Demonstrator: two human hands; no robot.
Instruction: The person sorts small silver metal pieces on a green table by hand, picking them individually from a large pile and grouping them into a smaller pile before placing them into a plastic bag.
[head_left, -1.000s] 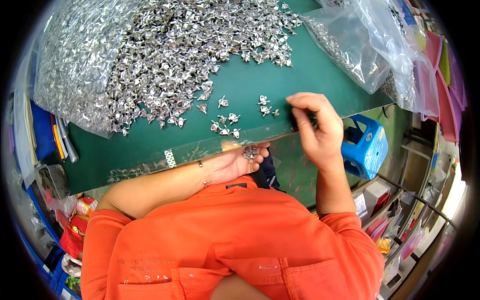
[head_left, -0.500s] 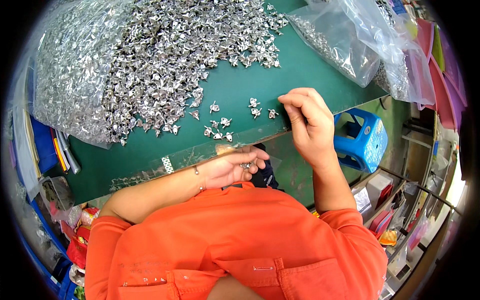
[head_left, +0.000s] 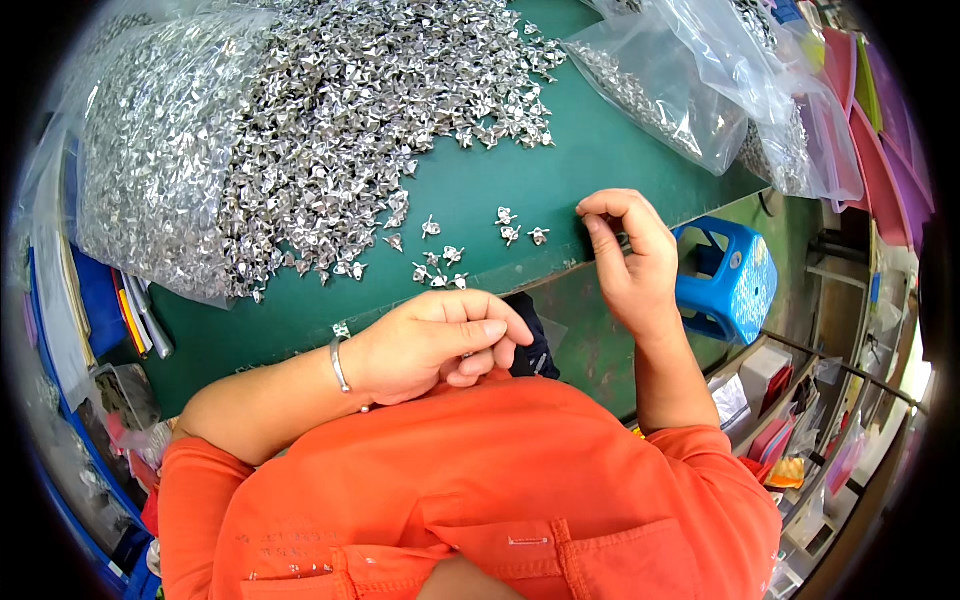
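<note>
My left hand [head_left: 435,345], with a metal bangle [head_left: 341,365] at its wrist, is in front of the table's near edge. Its fingers are curled in with the thumb over them, around small metal parts that are mostly hidden. Over the table's right front edge, my right hand [head_left: 635,255] has thumb and forefinger pinched together. Whatever may be between those fingertips does not show. Left of it lie a few loose silvery metal parts [head_left: 508,226], and several more [head_left: 440,268] lie beyond my left hand. A big heap of the same parts [head_left: 340,130] covers the far left of the green tabletop [head_left: 470,190].
A clear plastic bag [head_left: 150,170] full of metal parts borders the heap on the left. More plastic bags [head_left: 690,90] with parts stand at the back right. A blue plastic stool [head_left: 735,280] is beside the table, near shelving [head_left: 830,400]. Folders [head_left: 95,300] stand at the left.
My left hand has risen toward the table edge and its fingers have curled over the metal parts seen in its palm before. My right hand has shifted slightly right, still pinched.
</note>
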